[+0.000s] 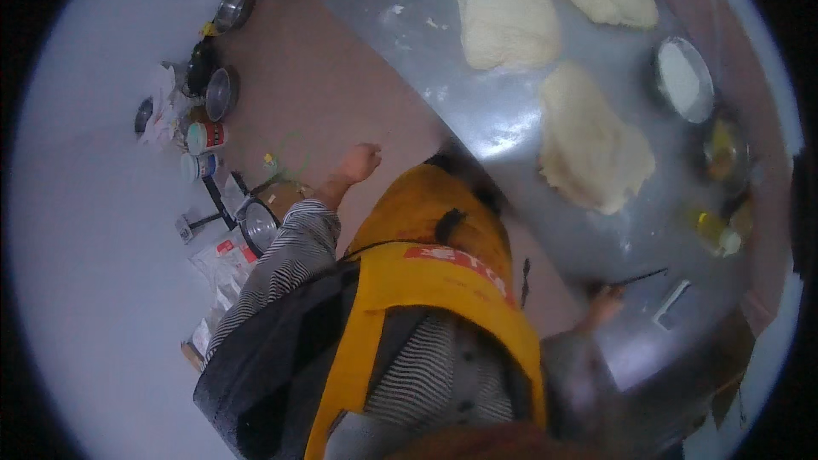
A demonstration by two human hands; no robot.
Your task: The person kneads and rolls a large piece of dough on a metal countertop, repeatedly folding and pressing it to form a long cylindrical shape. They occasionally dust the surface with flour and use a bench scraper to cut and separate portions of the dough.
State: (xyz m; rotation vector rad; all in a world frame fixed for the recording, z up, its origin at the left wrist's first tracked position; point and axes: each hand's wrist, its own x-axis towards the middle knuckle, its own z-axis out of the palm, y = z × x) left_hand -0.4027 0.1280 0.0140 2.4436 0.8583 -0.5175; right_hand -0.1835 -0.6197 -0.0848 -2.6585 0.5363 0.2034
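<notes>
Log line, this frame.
left hand: nothing visible held; right hand: at thin dark rod, grip unclear; pale flat dough pieces: on shiny grey table

The shiny gray metal table has big flat pieces of pale dough on it, plus a round metal bowl with white stuff inside, a yellow bottle and a little white T-shaped tool.

The right hand holds a thin dark tool at the metal table, dough sheets lying beyond.
</notes>
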